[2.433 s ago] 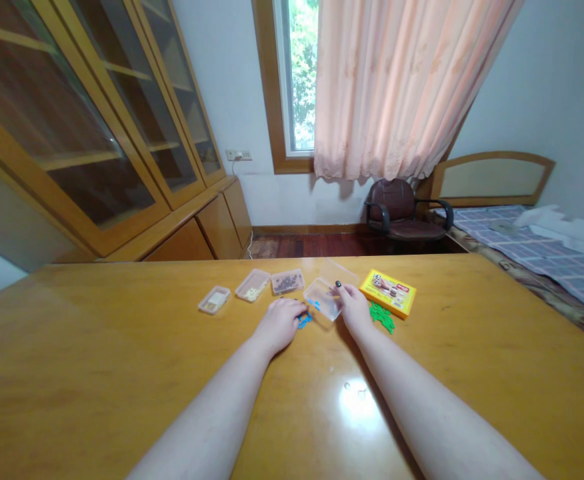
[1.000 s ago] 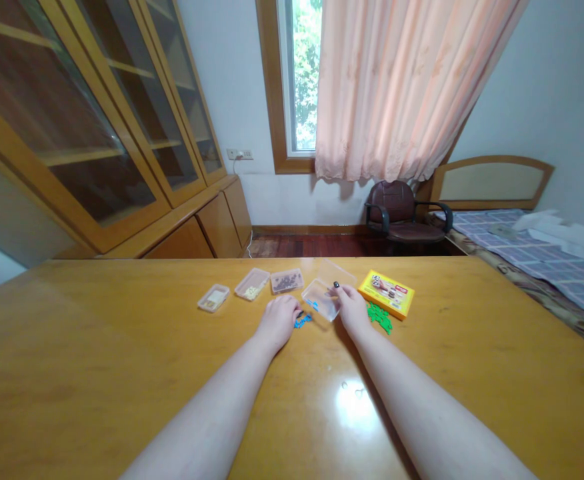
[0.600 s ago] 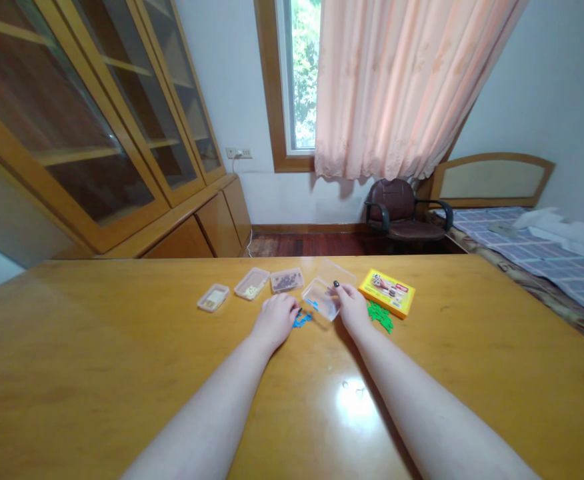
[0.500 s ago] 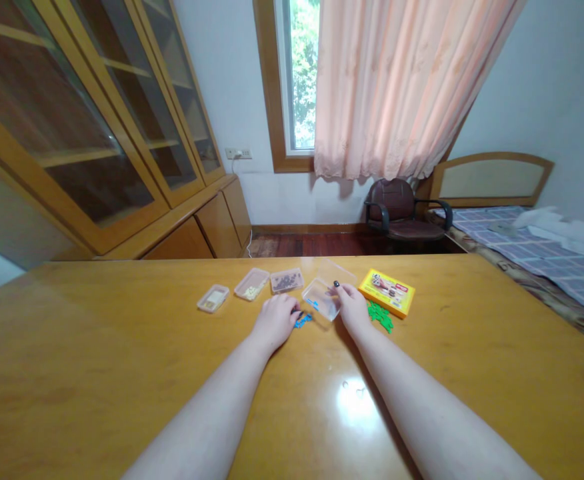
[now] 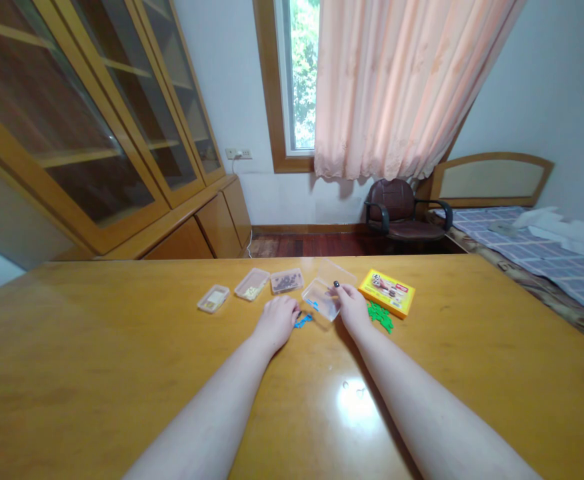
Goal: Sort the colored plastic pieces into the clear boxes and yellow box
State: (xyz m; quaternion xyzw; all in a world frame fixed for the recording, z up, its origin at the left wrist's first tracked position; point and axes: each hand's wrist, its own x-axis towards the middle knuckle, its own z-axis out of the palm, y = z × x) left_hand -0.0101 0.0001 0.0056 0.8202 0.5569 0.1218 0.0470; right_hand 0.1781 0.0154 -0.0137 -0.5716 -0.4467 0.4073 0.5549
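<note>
Near the centre of the frame, the right hand (image 5: 351, 305) grasps the right side of a clear, rectangular plastic box (image 5: 326, 300), black-nailed thumb over its rim. A few small blue plastic pieces (image 5: 313, 305) lie inside, toward the left of the box, and its clear lid (image 5: 338, 271) extends behind it. Just left of centre, the left hand (image 5: 277, 320) has its fingers curled beside a small blue plastic pile (image 5: 303, 321) on the yellowish-brown wooden tabletop (image 5: 122, 373); whether it pinches a piece cannot be told. Right of centre, a bright green plastic pile (image 5: 381, 317) lies just in front of a yellow printed cardboard box (image 5: 406, 308). Left of centre stand three clear containers: one with dark pieces (image 5: 287, 281), one with cream pieces (image 5: 252, 291), and a smaller one farthest left.
</note>
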